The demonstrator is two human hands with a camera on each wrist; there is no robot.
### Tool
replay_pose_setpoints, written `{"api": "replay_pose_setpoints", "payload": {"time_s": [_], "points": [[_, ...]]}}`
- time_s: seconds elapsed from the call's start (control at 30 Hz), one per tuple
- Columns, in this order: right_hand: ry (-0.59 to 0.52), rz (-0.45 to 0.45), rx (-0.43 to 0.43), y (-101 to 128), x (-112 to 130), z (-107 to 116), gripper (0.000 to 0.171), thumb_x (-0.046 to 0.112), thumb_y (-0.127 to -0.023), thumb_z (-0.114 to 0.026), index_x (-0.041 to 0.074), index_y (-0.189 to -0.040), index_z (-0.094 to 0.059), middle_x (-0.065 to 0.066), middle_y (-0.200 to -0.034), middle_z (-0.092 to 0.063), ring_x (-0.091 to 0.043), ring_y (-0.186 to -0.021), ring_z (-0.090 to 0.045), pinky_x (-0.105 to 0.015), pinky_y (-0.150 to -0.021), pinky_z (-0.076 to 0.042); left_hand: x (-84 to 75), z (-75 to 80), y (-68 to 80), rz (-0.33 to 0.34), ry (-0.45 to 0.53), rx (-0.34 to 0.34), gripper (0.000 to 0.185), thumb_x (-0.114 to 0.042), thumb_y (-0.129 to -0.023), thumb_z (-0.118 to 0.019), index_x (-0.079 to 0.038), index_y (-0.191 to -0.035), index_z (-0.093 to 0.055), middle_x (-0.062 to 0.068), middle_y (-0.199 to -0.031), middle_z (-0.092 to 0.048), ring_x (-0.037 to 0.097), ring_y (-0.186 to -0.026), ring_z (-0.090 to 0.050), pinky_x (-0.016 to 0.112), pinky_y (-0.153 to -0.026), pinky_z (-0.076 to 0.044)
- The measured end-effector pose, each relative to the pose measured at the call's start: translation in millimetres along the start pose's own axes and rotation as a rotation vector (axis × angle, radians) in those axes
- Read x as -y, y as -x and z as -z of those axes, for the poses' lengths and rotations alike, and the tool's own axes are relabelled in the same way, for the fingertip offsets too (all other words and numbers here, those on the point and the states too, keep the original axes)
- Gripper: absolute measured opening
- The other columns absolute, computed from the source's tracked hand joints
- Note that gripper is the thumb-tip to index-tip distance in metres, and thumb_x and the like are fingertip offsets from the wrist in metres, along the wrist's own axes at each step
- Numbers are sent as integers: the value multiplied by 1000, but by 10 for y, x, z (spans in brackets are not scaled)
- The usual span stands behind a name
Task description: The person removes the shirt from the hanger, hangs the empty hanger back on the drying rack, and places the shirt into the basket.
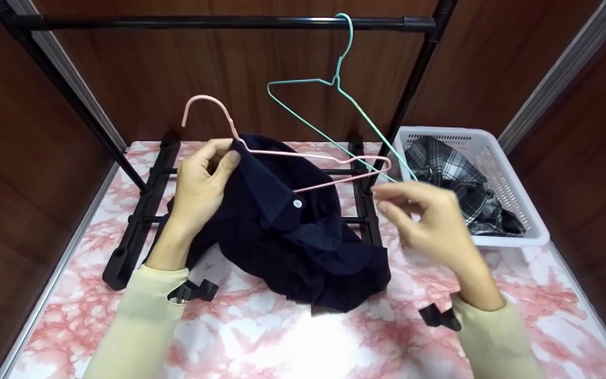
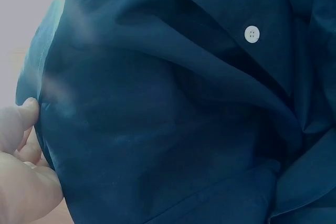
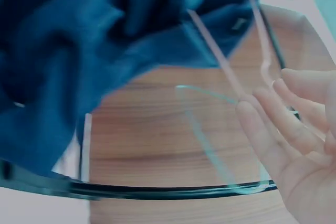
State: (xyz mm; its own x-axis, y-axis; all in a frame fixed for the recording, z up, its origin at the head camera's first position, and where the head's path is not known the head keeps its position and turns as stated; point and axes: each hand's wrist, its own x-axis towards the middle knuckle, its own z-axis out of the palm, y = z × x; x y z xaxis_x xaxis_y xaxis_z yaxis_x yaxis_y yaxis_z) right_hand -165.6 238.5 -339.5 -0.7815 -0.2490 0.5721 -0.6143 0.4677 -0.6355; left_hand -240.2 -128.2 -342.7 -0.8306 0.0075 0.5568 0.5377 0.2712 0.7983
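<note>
Head view: a dark navy, collared, buttoned cloth shirt [image 1: 308, 247] is located at the centre, its lower folds spread toward 6 o'clock over a pink-and-white marbled surface [image 1: 261, 337]. A slim pink wire hanger [image 1: 292, 154] is partly inserted at the collar, its hook directed toward 11 o'clock and its bare end toward 2 o'clock.

At 9 o'clock, the cloth beside the hanger neck is pinched between thumb and fingers of the left hand [image 1: 200, 181]. Between 3 and 4 o'clock, the right hand [image 1: 429, 221] is held with fingers loosely bent and a narrow gap to the thumb; nothing appears to be gripped, and the bare hanger end is just beyond the fingertips.

The shirt is judged light, limp and prone to folding; slipping from the smooth wire is to be expected. The hanger is judged light but shape-keeping. The collar band near the hanger neck is best gripped, with the bare hanger corner taken separately.

The opposite hanger end is concealed by cloth. Whether the wire is also clasped by the left hand cannot be determined. Left wrist view: the hanger cannot be made out, and the shirt is cut off by the frame. Right wrist view: detail is blurred.
</note>
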Motion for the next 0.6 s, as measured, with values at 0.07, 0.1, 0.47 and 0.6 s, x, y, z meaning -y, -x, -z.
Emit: {"api": "replay_pose_setpoints", "payload": {"time_s": [0.07, 0.1, 0.47, 0.6], "points": [[17, 39, -13, -94, 97, 60, 24, -3, -93, -78, 7, -114, -82, -2, -108, -80, -13, -93, -75, -23, -82, -61, -14, 12, -3, 0, -10, 7, 17, -16, -103, -71, -2, -113, -77, -2, -89, -68, 14, -78, -57, 24, -73, -44], [25, 56, -18, -145, 142, 80, 23, -3, -93, -78, 7, -114, -81, -1, -108, -80, -13, -94, -75, -23, -83, -61, -19, 16, -5, -2, -15, 12, 18, -16, -103, -71, -3, -113, -77, -2, -90, -69, 15, -80, -58, 24, -74, -45], [193, 252, 4, -676, 389, -86, 21, 11, -97, -78, 11, -118, -81, 0, -108, -79, -16, -95, -72, -25, -86, -54, -74, -41, -17, -63, -82, 62, 18, -17, -102, -72, -6, -115, -79, 2, -101, -78, 12, -89, -65, 24, -83, -49], [197, 288, 56, -827, 395, -282, 22, 12, -97, -76, 12, -119, -81, 1, -109, -78, -15, -97, -71, -32, -87, -56, -80, -77, -23, -76, -78, 75, 18, -18, -103, -72, -7, -115, -80, 0, -101, -78, 15, -89, -66, 24, -83, -49]]}}
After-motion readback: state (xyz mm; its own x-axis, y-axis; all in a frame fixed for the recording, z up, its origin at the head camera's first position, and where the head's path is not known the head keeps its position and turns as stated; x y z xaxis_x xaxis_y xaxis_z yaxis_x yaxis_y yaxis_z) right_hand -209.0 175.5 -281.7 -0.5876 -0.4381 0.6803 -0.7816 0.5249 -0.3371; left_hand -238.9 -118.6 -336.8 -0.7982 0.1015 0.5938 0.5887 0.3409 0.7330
